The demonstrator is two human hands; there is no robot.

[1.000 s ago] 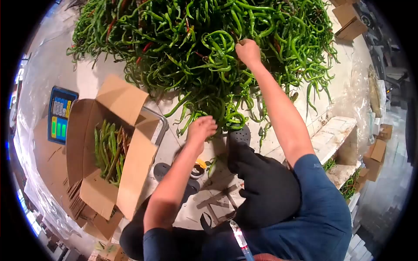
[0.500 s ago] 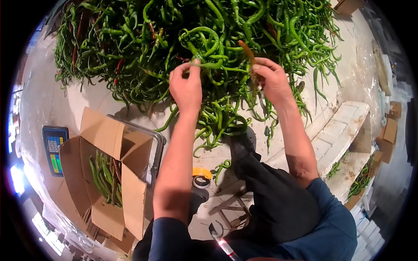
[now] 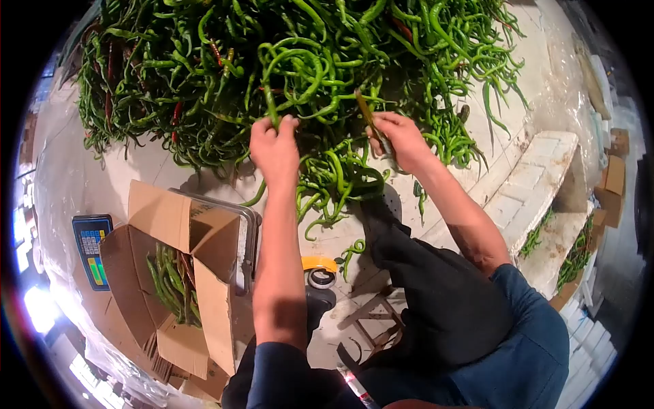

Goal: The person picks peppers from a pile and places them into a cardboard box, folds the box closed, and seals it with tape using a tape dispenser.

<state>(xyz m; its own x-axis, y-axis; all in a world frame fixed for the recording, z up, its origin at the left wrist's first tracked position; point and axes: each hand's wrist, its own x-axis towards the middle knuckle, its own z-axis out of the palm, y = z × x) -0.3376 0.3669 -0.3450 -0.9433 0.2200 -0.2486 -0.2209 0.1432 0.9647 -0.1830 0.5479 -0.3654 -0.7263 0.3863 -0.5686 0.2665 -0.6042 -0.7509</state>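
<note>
A large heap of green chili peppers [image 3: 170, 75], with a few red ones in it, fills the top of the view. At the heap's front edge my left hand [image 3: 275, 150] pinches a long green pepper [image 3: 270, 102] that points up from the fingertips. To its right my right hand [image 3: 402, 140] is closed on a brownish pepper [image 3: 366, 109]. A smaller cluster of green peppers [image 3: 337, 177] lies on the floor below and between my hands. At the lower left, an open cardboard box [image 3: 212, 300] holds long green and brownish peppers [image 3: 172, 283].
A scale with a keypad display [image 3: 93, 252] stands left of the box. A yellow tape roll [image 3: 319, 263] lies near my foot. A white foam box [image 3: 531, 184] with peppers is at the right, cardboard boxes [image 3: 613, 180] beyond it. A small wooden stool [image 3: 371, 320] is below.
My left hand has come up from low beside the heap to the green pepper. My right hand has drawn back from the heap with the brownish pepper. The view has shifted.
</note>
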